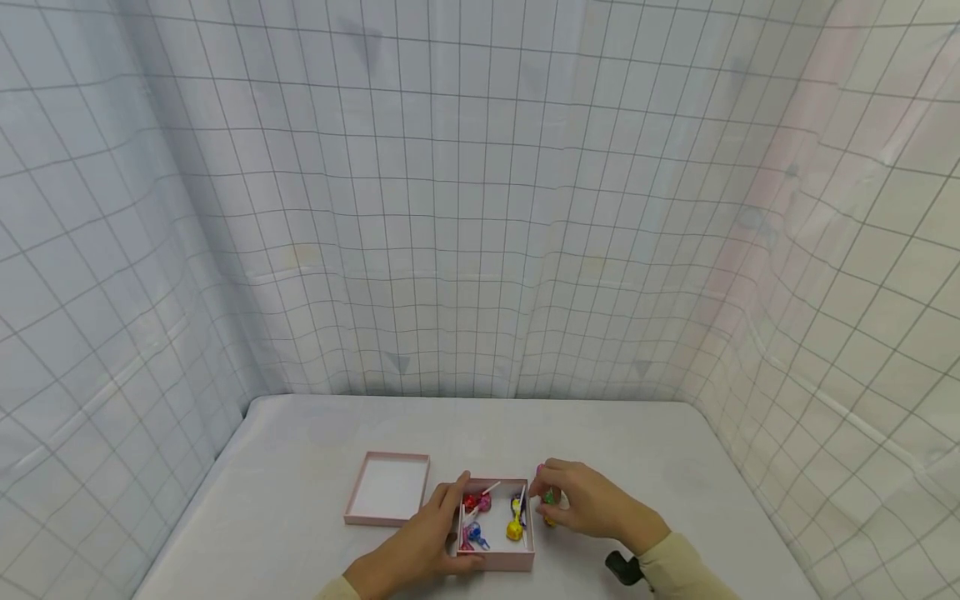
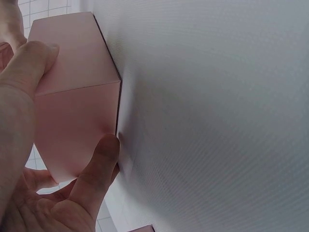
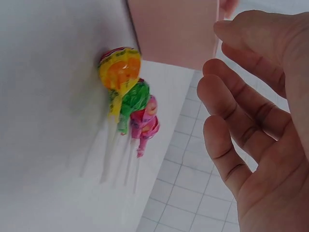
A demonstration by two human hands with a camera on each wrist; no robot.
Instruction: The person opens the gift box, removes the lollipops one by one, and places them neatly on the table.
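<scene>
An open pink box stands on the table with several wrapped lollipops inside, among them a yellow one, a blue one and a red one. My left hand grips the box at its left side, the thumb along the front wall. Beside the box's right wall is my right hand, fingers loosely bent and nothing visible between them. Below it on the table lie a yellow-orange lollipop, a green one and pink ones in a row.
To the left of the box lies a shallow pink-edged lid, its white inside facing up. A black object shows by the right wrist. White gridded curtains hang behind and at both sides of the white-covered table.
</scene>
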